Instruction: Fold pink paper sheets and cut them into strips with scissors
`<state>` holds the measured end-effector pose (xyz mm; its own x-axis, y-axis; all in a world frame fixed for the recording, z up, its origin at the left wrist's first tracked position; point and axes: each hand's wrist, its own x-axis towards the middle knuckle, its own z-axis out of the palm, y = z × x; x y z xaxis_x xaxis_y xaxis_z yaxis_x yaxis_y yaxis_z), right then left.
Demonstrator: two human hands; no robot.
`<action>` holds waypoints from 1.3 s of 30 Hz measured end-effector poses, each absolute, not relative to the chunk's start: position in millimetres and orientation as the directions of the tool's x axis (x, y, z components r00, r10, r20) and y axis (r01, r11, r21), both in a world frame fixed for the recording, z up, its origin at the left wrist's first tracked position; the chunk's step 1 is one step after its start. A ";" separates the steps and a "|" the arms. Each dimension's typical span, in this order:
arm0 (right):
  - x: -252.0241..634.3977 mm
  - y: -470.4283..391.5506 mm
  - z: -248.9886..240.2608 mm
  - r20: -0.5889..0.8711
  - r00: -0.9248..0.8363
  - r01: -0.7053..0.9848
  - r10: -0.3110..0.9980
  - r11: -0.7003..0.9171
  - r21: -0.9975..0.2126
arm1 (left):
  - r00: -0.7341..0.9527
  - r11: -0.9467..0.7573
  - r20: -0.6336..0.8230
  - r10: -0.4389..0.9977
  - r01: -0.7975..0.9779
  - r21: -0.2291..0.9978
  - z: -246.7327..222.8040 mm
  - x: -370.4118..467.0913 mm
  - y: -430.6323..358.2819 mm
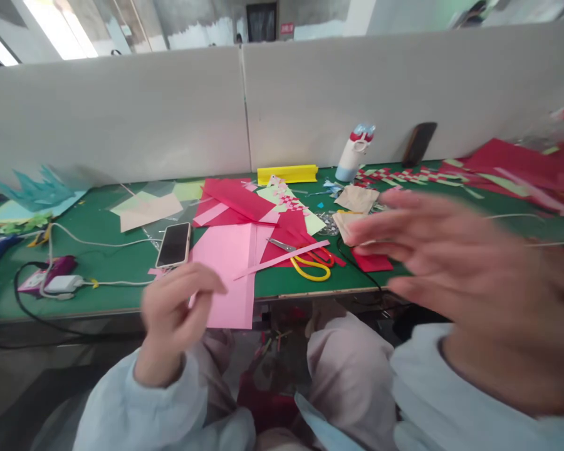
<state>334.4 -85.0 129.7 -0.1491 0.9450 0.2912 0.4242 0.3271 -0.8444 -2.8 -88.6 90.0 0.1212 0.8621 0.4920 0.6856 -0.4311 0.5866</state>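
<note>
My left hand (181, 313) is at the front edge of the table, beside a sheet of pink paper (223, 250). Its fingers are loosely bent, with the thumb apart from the index finger, and nothing shows between them. Blurred by motion, my right hand (470, 275) is raised at the right with its fingers stretched out and nothing in it. Scissors with yellow and orange handles (314, 272) lie on the table, with a narrow pink strip (286, 258) across them. Red paper (230, 197) lies behind the pink sheet.
A phone (175, 244), a white charger (64, 284) and cables lie at the left. A bottle (355, 153) stands near the grey partition (122, 119), with a dark phone (419, 144) leaning there. Yellow folded piece (287, 174), paper scraps and woven red-green strips (404, 177) are further back.
</note>
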 end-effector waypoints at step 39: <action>328.2 46.4 4.5 -0.008 0.017 0.904 1.000 -0.019 -0.427 | 0.152 -0.010 -0.236 0.960 0.859 0.512 22.4 -14.6 19.0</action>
<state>328.2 46.4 4.5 0.0174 0.9998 -0.0081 0.9040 -0.0192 -0.4271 -14.6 19.0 22.4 0.1525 0.9597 -0.2361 0.8589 -0.0105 0.5121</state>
